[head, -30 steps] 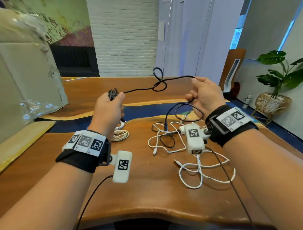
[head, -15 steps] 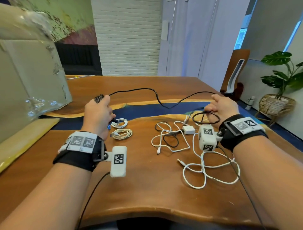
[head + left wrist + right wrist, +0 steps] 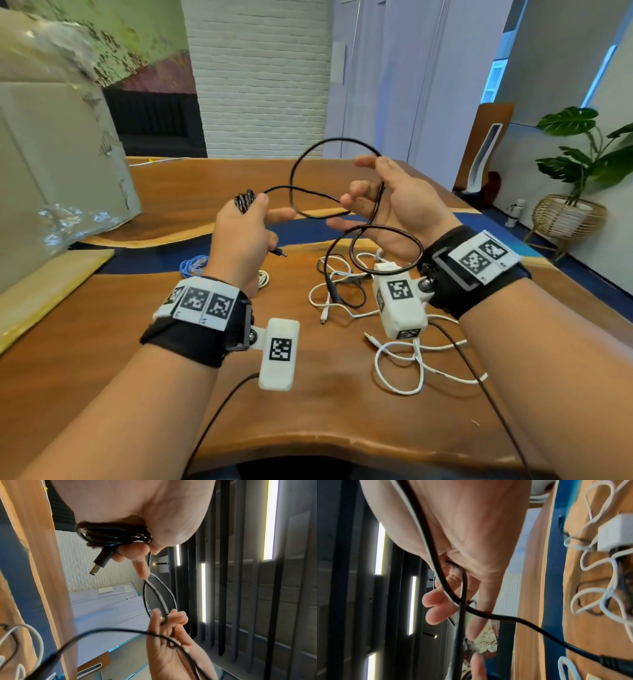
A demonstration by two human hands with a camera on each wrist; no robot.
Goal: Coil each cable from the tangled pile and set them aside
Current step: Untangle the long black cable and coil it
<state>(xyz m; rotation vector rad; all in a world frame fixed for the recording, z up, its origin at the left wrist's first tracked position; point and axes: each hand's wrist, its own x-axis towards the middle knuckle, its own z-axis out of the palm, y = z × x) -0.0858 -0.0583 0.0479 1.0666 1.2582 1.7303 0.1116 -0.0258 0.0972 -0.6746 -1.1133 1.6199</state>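
Note:
My left hand (image 3: 245, 233) grips a small bundle of coiled black cable (image 3: 245, 202) above the wooden table (image 3: 308, 411). Its barrel plug (image 3: 101, 562) sticks out below the fingers. From the bundle the cable runs right in a wide loop (image 3: 329, 144) to my right hand (image 3: 394, 205), which is turned palm-in. There the cable lies across the palm, with the fingers loosely curled round it (image 3: 462, 582). A lower loop (image 3: 387, 246) hangs under that hand and trails into the tangled white cables (image 3: 342, 298).
A blue coil (image 3: 193, 265) and a white coil (image 3: 263, 278) lie by my left wrist. More white cable (image 3: 411, 373) sprawls front right. A wrapped cardboard box (image 3: 51, 164) stands at the left, and a potted plant (image 3: 568, 212) beyond the table's right side.
Half a second ago my hands were wide apart and low with the cable stretched between them. Now both have risen and come together, and the cable forms a fresh loop.

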